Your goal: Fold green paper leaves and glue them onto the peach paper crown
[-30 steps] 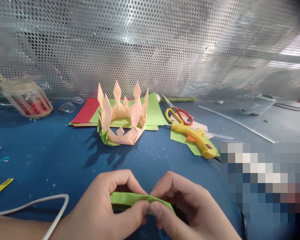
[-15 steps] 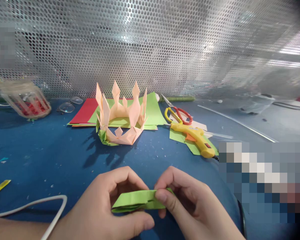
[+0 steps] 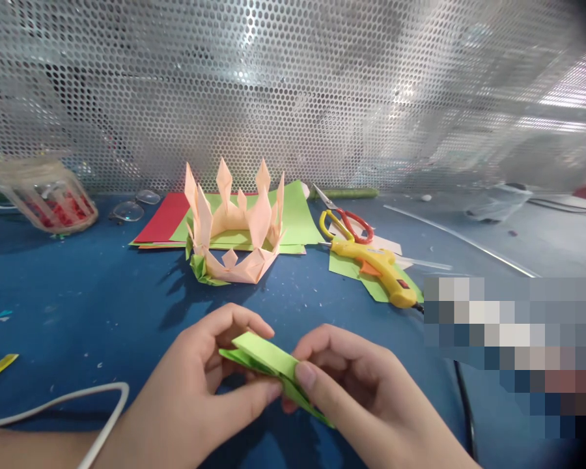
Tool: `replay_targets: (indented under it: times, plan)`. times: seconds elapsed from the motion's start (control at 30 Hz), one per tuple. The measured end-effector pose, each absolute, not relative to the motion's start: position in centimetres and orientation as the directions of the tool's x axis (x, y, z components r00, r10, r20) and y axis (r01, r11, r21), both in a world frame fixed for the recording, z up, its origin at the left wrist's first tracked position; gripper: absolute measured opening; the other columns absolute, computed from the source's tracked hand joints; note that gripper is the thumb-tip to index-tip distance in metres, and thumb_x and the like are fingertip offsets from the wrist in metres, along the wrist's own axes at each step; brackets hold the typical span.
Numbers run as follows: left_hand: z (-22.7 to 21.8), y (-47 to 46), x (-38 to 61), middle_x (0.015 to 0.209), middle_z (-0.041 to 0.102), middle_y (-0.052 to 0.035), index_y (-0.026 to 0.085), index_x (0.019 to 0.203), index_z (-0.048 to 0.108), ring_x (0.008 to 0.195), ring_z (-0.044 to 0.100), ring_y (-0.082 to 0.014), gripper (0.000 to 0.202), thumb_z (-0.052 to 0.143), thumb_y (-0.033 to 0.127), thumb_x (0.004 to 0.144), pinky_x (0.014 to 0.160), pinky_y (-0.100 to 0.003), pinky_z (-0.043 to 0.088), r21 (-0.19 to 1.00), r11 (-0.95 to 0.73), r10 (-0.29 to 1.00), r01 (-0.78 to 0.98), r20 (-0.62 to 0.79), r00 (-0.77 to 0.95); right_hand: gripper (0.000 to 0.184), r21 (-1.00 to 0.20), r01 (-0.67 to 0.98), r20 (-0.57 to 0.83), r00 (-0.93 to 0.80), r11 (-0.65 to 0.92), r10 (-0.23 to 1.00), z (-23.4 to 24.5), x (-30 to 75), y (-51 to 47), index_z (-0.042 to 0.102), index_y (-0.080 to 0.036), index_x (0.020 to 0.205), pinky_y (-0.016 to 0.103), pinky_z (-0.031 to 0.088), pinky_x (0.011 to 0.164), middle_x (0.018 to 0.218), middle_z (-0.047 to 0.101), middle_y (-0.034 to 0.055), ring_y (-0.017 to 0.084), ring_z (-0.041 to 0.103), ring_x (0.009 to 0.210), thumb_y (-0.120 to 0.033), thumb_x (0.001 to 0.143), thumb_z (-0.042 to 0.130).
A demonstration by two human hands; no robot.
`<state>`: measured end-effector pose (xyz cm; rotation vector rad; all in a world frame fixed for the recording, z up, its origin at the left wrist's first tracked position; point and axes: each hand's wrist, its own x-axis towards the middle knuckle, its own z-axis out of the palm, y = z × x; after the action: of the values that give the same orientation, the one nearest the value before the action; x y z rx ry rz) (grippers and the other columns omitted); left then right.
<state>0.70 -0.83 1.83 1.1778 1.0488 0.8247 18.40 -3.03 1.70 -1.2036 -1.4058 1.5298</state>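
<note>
Both my hands hold a folded green paper strip (image 3: pixel 264 358) low over the blue table (image 3: pixel 102 306). My left hand (image 3: pixel 200 384) pinches its left end between thumb and fingers. The fingers of my right hand (image 3: pixel 356 391) are closed on its right end, thumb on top. The strip tilts down to the right. Beyond it on the table stands a pink folded paper crown (image 3: pixel 234 228) with a green piece at its base.
Red and green paper sheets (image 3: pixel 176 218) lie behind the crown. Scissors (image 3: pixel 344 218) and a yellow glue gun (image 3: pixel 378 273) lie at the right. A jar (image 3: pixel 46 195) lies at the far left. A white cable (image 3: pixel 78 400) curves near my left wrist. A perforated metal screen (image 3: pixel 293 85) backs the table.
The green strip has turned from level to tilted, its left end raised. Both hands have shifted their grip on it and moved slightly away from me.
</note>
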Motion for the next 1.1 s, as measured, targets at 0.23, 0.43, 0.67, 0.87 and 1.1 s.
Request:
replay_targets:
  times: [0.23, 0.43, 0.67, 0.87, 1.1]
  plan:
    - [1.6, -0.2, 0.6, 0.065, 0.064, 0.0082, 0.021, 0.08, 0.061, 0.066, 0.063, -0.009, 0.028, 0.085, 0.022, 0.065, 0.062, -0.015, 0.049, 0.943, 0.305, 0.902, -0.131, -0.241, 0.359, 0.02, -0.993, 0.081, -0.108, -0.28, -0.089, 0.954, 1.6, 18.5, -2.9, 0.059, -0.019, 0.083, 0.022, 0.042, 0.061, 0.07, 0.055, -0.0019, 0.011, 0.048, 0.064, -0.037, 0.09, 0.057]
    - [2.1, 0.1, 0.6, 0.063, 0.067, 0.0036, 0.019, 0.063, 0.067, 0.062, 0.059, -0.0106, 0.014, 0.081, 0.023, 0.065, 0.062, -0.019, 0.049, 0.968, 0.251, 0.904, -0.025, -0.226, 0.364, 0.013, -0.997, 0.049, -0.073, -0.288, -0.061, 0.955, 0.9, 18.7, -2.8, 0.061, -0.02, 0.085, 0.025, 0.048, 0.071, 0.079, 0.064, 0.0017, 0.015, 0.057, 0.074, -0.033, 0.089, 0.059]
    - [1.7, 0.0, 0.4, 0.063, 0.068, 0.0012, 0.02, 0.062, 0.072, 0.062, 0.058, -0.0129, 0.011, 0.08, 0.027, 0.065, 0.063, -0.022, 0.048, 0.971, 0.237, 0.915, 0.025, -0.232, 0.329, 0.021, -0.987, -0.01, -0.149, -0.292, -0.158, 0.945, 1.0, 19.0, -2.8, 0.067, -0.022, 0.083, 0.021, 0.049, 0.07, 0.079, 0.068, 0.0004, 0.013, 0.059, 0.075, -0.043, 0.084, 0.067]
    - [1.9, -0.2, 0.2, 0.067, 0.072, 0.0022, 0.023, 0.066, 0.075, 0.065, 0.061, -0.0128, 0.004, 0.079, 0.022, 0.068, 0.066, -0.02, 0.048, 0.964, 0.265, 0.887, -0.017, -0.237, 0.396, 0.026, -0.969, -0.135, -0.149, -0.357, -0.209, 0.922, 1.3, 19.0, -2.4, 0.067, -0.02, 0.074, 0.019, 0.046, 0.068, 0.069, 0.062, -0.0023, 0.01, 0.055, 0.068, -0.044, 0.076, 0.076]
    - [1.4, 0.1, 0.4, 0.064, 0.067, 0.0023, 0.021, 0.059, 0.073, 0.06, 0.055, -0.0105, 0.012, 0.082, 0.022, 0.066, 0.06, -0.019, 0.044, 0.964, 0.247, 0.862, -0.099, -0.171, 0.478, 0.031, -0.922, -0.227, -0.173, -0.482, -0.314, 0.859, 1.5, 18.6, -2.2, 0.063, -0.017, 0.068, 0.016, 0.042, 0.063, 0.064, 0.053, -0.0049, 0.006, 0.045, 0.061, -0.043, 0.072, 0.079]
